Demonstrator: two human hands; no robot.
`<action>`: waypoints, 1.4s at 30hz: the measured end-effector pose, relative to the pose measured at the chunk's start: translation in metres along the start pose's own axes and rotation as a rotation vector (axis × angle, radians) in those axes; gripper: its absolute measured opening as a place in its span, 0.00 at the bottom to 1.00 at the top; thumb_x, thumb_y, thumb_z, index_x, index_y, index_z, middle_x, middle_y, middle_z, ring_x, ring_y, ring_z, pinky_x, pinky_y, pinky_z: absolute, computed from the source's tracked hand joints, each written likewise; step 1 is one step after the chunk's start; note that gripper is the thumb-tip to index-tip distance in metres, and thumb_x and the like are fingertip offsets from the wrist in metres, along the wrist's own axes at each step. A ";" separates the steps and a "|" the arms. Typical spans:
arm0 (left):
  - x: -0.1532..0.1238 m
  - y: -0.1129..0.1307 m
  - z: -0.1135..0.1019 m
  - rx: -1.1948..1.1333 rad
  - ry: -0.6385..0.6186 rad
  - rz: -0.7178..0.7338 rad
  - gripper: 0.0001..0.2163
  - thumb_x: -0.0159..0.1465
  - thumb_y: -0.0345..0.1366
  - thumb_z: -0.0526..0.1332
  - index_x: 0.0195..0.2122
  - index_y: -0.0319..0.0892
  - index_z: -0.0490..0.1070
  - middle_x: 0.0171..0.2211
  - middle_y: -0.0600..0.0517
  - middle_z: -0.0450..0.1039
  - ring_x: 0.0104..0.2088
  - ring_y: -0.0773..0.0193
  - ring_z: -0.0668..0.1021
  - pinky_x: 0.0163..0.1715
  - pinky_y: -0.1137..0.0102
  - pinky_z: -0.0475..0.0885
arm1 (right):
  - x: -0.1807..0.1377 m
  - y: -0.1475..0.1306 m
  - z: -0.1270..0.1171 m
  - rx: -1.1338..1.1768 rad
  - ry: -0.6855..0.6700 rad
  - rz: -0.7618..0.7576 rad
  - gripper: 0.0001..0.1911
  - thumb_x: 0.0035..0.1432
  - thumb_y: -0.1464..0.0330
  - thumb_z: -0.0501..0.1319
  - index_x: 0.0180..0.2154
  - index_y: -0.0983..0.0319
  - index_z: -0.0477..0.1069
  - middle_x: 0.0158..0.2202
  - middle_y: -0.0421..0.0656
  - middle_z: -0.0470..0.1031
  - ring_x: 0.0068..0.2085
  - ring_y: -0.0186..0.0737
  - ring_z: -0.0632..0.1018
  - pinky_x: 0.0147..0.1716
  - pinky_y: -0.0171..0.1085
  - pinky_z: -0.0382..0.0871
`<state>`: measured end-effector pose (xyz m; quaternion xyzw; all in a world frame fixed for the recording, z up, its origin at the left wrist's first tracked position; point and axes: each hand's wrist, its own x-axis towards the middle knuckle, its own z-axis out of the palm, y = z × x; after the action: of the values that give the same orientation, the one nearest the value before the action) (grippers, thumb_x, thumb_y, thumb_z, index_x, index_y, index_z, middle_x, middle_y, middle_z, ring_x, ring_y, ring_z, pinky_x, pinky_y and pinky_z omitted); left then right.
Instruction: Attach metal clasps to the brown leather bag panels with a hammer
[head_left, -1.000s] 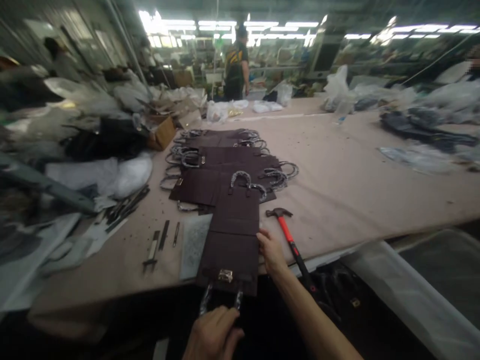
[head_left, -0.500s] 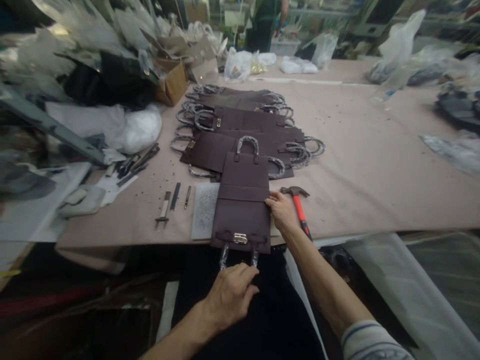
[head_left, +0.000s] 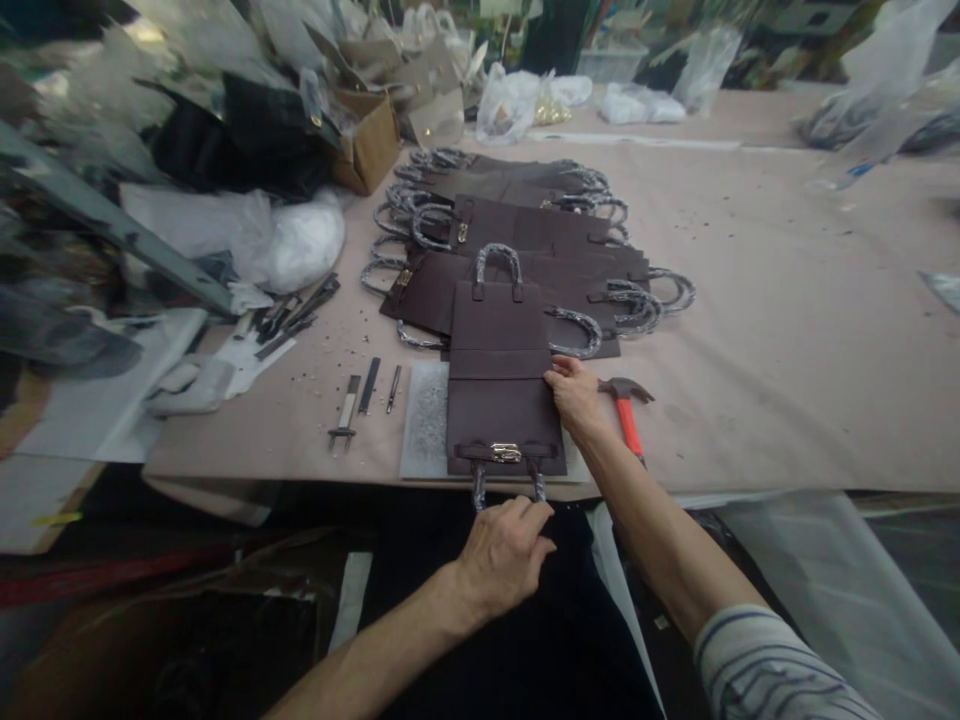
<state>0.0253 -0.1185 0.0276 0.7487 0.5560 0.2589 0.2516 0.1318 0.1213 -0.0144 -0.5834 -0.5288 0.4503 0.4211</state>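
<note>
A dark brown leather handbag panel lies flat and lengthwise in front of me, with plastic-wrapped handles at both ends and a gold clasp near its close end. My left hand is closed around the near handle, below the table edge. At the panel's right edge my right hand pinches the leather, thumb on top; its other fingers are partly hidden. Under the panel a pale board shows on the left. To the right lies a claw hammer with a red handle.
Behind lies a pile of similar bag panels. A two-pronged punch, a flat dark bar and a thin metal punch lie left of the board. Farther off are a cardboard box and plastic bags.
The view has shifted, so everything sits further right in the picture. The panel lies straighter, its near end swung slightly right with my left hand. Both hands keep their hold.
</note>
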 end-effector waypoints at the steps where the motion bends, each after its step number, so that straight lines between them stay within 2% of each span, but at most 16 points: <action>1: 0.003 0.000 0.001 -0.001 -0.006 -0.001 0.14 0.62 0.29 0.65 0.49 0.41 0.71 0.39 0.48 0.77 0.38 0.56 0.81 0.40 0.63 0.80 | 0.002 -0.001 0.001 -0.051 0.018 -0.017 0.25 0.46 0.64 0.61 0.47 0.65 0.74 0.41 0.50 0.80 0.43 0.48 0.80 0.48 0.49 0.75; 4: 0.010 0.000 0.002 -0.005 -0.028 -0.014 0.13 0.63 0.29 0.66 0.49 0.41 0.71 0.40 0.48 0.77 0.39 0.56 0.81 0.40 0.62 0.80 | 0.001 -0.007 0.003 -0.192 0.048 -0.105 0.23 0.49 0.66 0.60 0.48 0.65 0.75 0.46 0.53 0.79 0.49 0.51 0.77 0.57 0.54 0.68; 8: 0.016 0.001 0.001 0.015 -0.069 -0.032 0.11 0.64 0.31 0.66 0.47 0.41 0.71 0.40 0.48 0.76 0.39 0.56 0.81 0.40 0.63 0.80 | -0.016 -0.022 0.005 -0.320 0.050 -0.269 0.20 0.51 0.69 0.61 0.48 0.64 0.76 0.56 0.56 0.73 0.60 0.57 0.70 0.65 0.56 0.58; 11: 0.021 0.002 0.001 0.030 -0.094 -0.037 0.09 0.64 0.32 0.65 0.44 0.41 0.71 0.39 0.48 0.76 0.38 0.56 0.81 0.39 0.63 0.80 | -0.037 -0.028 0.001 -0.495 0.017 -0.503 0.21 0.56 0.67 0.60 0.52 0.64 0.74 0.60 0.57 0.70 0.62 0.58 0.69 0.64 0.58 0.60; 13: 0.024 0.002 0.003 0.033 -0.102 -0.041 0.08 0.64 0.34 0.66 0.43 0.40 0.71 0.38 0.47 0.76 0.38 0.55 0.81 0.38 0.63 0.80 | -0.052 -0.027 -0.004 -0.585 -0.063 -0.644 0.21 0.61 0.64 0.59 0.54 0.63 0.73 0.59 0.56 0.71 0.60 0.57 0.71 0.62 0.57 0.64; 17: 0.028 0.003 0.008 0.048 -0.119 -0.035 0.12 0.64 0.38 0.67 0.45 0.40 0.71 0.39 0.46 0.77 0.38 0.54 0.82 0.37 0.64 0.80 | -0.074 -0.010 -0.011 -0.671 -0.254 -0.755 0.22 0.66 0.57 0.57 0.54 0.62 0.74 0.58 0.55 0.73 0.58 0.57 0.74 0.57 0.56 0.70; 21: 0.027 0.002 0.004 0.057 -0.077 0.012 0.13 0.66 0.44 0.66 0.44 0.41 0.72 0.40 0.47 0.79 0.39 0.55 0.82 0.39 0.64 0.80 | -0.082 0.006 -0.012 -0.761 -0.299 -0.828 0.23 0.68 0.55 0.55 0.55 0.62 0.74 0.61 0.55 0.70 0.62 0.61 0.70 0.60 0.59 0.65; 23: 0.023 -0.007 -0.012 0.038 0.009 0.028 0.09 0.68 0.41 0.63 0.42 0.41 0.73 0.39 0.48 0.79 0.40 0.57 0.82 0.43 0.65 0.79 | -0.083 0.009 -0.011 -0.774 -0.283 -0.844 0.23 0.68 0.55 0.54 0.56 0.62 0.73 0.62 0.54 0.70 0.63 0.60 0.69 0.61 0.60 0.63; 25: 0.019 -0.028 -0.041 0.042 0.150 -0.061 0.05 0.70 0.36 0.60 0.42 0.42 0.74 0.39 0.49 0.80 0.42 0.59 0.81 0.46 0.66 0.77 | -0.083 0.010 -0.010 -0.779 -0.272 -0.850 0.23 0.69 0.55 0.53 0.56 0.61 0.73 0.61 0.54 0.71 0.63 0.60 0.69 0.61 0.59 0.63; 27: 0.013 -0.061 -0.079 0.115 0.307 -0.293 0.07 0.70 0.33 0.58 0.45 0.42 0.75 0.41 0.47 0.80 0.43 0.60 0.81 0.47 0.66 0.76 | -0.082 0.010 -0.010 -0.780 -0.269 -0.850 0.23 0.69 0.55 0.53 0.55 0.61 0.73 0.62 0.53 0.71 0.63 0.59 0.69 0.61 0.59 0.63; 29: 0.007 -0.099 -0.121 0.259 0.376 -0.577 0.08 0.70 0.33 0.58 0.46 0.40 0.75 0.44 0.45 0.80 0.44 0.58 0.81 0.47 0.66 0.75 | -0.081 0.010 -0.010 -0.774 -0.269 -0.844 0.23 0.68 0.55 0.54 0.55 0.61 0.74 0.62 0.53 0.71 0.63 0.59 0.69 0.61 0.58 0.63; 31: 0.001 -0.136 -0.158 0.396 0.328 -0.836 0.10 0.69 0.35 0.60 0.48 0.39 0.76 0.46 0.42 0.80 0.45 0.56 0.81 0.45 0.65 0.73 | -0.081 0.011 -0.009 -0.766 -0.272 -0.837 0.23 0.68 0.55 0.55 0.55 0.62 0.74 0.61 0.54 0.71 0.63 0.59 0.69 0.61 0.58 0.63; 34: -0.006 -0.178 -0.192 0.456 0.111 -1.023 0.15 0.64 0.44 0.65 0.45 0.39 0.77 0.44 0.42 0.81 0.44 0.54 0.81 0.40 0.67 0.71 | -0.082 0.010 -0.009 -0.760 -0.267 -0.832 0.22 0.68 0.55 0.56 0.54 0.62 0.75 0.60 0.54 0.72 0.62 0.59 0.70 0.60 0.59 0.63; 38: -0.001 -0.208 -0.202 0.411 -0.139 -1.062 0.17 0.56 0.52 0.70 0.32 0.41 0.78 0.32 0.46 0.81 0.36 0.55 0.80 0.31 0.69 0.66 | -0.086 0.008 -0.009 -0.751 -0.264 -0.824 0.21 0.68 0.56 0.57 0.55 0.61 0.74 0.61 0.53 0.71 0.62 0.58 0.70 0.60 0.58 0.64; 42: 0.012 -0.218 -0.200 0.340 -0.192 -1.032 0.14 0.53 0.45 0.71 0.22 0.41 0.74 0.19 0.50 0.74 0.25 0.58 0.76 0.25 0.69 0.63 | -0.089 0.005 -0.010 -0.763 -0.275 -0.791 0.21 0.67 0.57 0.58 0.55 0.61 0.73 0.62 0.52 0.70 0.63 0.58 0.69 0.62 0.58 0.62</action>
<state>-0.2583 -0.0339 0.0316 0.4296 0.8593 -0.0612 0.2709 0.1393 0.0317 -0.0097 -0.3876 -0.8824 0.1072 0.2442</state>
